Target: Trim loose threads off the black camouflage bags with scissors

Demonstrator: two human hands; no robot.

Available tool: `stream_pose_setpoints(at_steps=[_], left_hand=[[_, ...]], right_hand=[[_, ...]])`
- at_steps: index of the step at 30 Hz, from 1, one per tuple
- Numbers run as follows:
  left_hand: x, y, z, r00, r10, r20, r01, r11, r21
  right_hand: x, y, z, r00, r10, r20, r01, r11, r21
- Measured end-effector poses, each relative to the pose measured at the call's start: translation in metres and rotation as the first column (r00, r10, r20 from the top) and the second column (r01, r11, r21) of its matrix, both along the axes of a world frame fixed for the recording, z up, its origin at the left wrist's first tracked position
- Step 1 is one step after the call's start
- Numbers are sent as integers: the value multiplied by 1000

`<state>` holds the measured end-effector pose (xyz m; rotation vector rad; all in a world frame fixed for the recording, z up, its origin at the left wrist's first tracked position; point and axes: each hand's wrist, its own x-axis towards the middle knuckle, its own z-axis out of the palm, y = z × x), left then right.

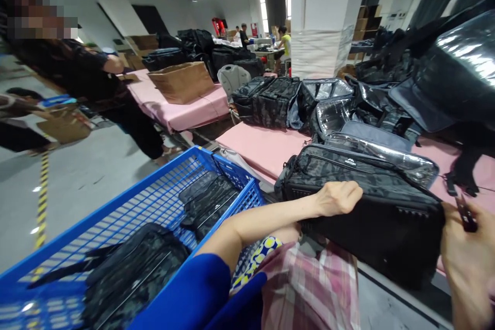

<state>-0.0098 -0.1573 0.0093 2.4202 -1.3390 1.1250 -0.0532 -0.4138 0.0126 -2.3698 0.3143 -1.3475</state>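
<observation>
while the left hand [336,198] rests curled on the bag [371,206], the right hand [469,263] pinches a small dark tool [465,214]. step looks like trimming or checking; next calls for steadying the bag on the surface [263,147].

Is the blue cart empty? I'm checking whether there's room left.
Not empty. The blue cart holds at least two dark bags, though bare mesh floor still shows between them.

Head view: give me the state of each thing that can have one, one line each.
black bag: closed, lying at the table edge, both hands on it.
left hand: curled over the bag's top.
right hand: gripping a dark strap piece at the bag's end.
blue cart: holding dark bags.
bags behind: lids open.
cardboard box: open-topped.
</observation>
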Motion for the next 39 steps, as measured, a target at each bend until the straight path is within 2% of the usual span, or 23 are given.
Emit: stream_pose_setpoints(at_steps=[3, 7, 9, 14, 18, 22, 25, 29, 33, 39], left_hand=[[6, -1, -3, 999, -36, -12, 35, 996, -86], [11, -1, 1, 993, -83, -79, 65, 977, -201], [12, 0, 4, 987, -121, -110, 93, 968, -232], [14, 0, 6, 983, -122, -138, 88, 969, -229], [15, -2, 6, 985, -110, -136, 79, 974, -214], [18, -5, 8, 985, -98, -144, 71, 980, -185], [18, -7, 10, 982, -93, -166, 65, 983, -171], [16, -8, 11, 974, -121, -191, 77, 973, -219], [17, -8, 8, 970, -165, -177, 117, 960, -255], [18, -8, 6, 969, -175, -173, 134, 965, -227]], right_hand=[[-25, 38, 11, 999, 20, -38, -25, 990, -135], [-42, 73, 7, 974, 161, -159, -202, 937, -285], [-40, 78, 5, 973, 201, -118, -230, 908, -349], [-27, 76, 7, 991, 128, -26, -124, 862, -492], [-25, 75, 11, 991, 91, -97, -127, 867, -483], [-28, 76, 14, 978, 122, -167, -182, 888, -423], [-29, 78, 16, 982, 152, -114, -187, 877, -442], [-26, 79, 15, 988, 153, -29, -148, 868, -474], [-24, 79, 15, 989, 144, -15, -131, 842, -523], [-26, 81, 15, 988, 151, -19, -138, 833, -536]])
